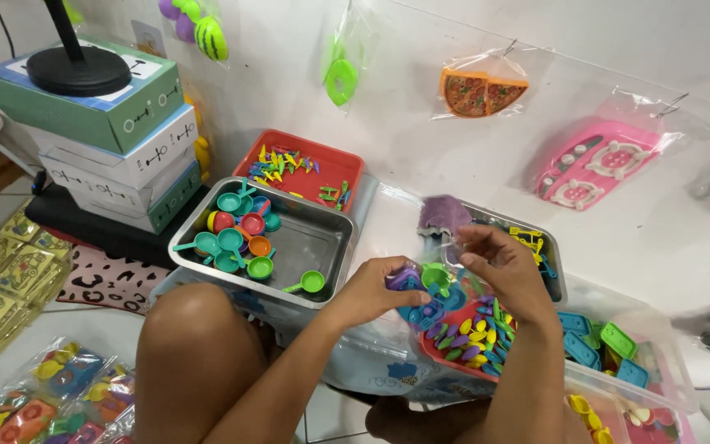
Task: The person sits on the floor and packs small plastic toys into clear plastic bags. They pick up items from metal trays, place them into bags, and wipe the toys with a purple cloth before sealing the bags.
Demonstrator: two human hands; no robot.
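My left hand [371, 288] is curling tight around a small clear bag of toy pieces [421, 288], purple and green showing through. My right hand [499, 267] is pinching the bag's top edge between thumb and fingertips, just above the red tray of coloured spoons [470, 337]. To the left, the steel tray [306, 238] is holding little teal, red and orange pans. Behind it, the red bin [322, 164] is carrying tiny cutlery. My bare knee [195, 345] is sitting below that.
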